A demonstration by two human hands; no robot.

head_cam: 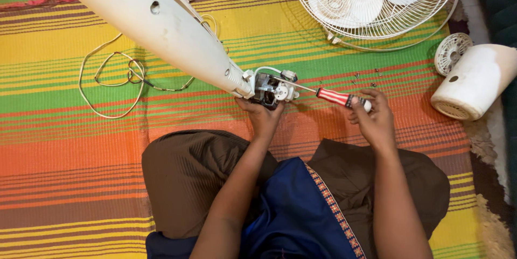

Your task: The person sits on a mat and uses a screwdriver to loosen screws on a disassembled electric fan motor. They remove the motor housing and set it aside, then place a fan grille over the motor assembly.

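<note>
Crossed legs in brown cloth fill the foreground above a striped mat [64,151]. Left hand [262,116] cups the exposed fan motor [272,89], a dark metal core with white plastic fittings at the white fan stand's [156,22] end. Right hand [371,116] closes around a red-striped screwdriver [336,97], tip at the motor.

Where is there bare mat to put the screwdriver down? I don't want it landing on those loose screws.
Free: the mat right of the right hand, below the motor cover, and the wide stretch below the white cord. Crowded: the loose screws beside the fan guard.
</note>
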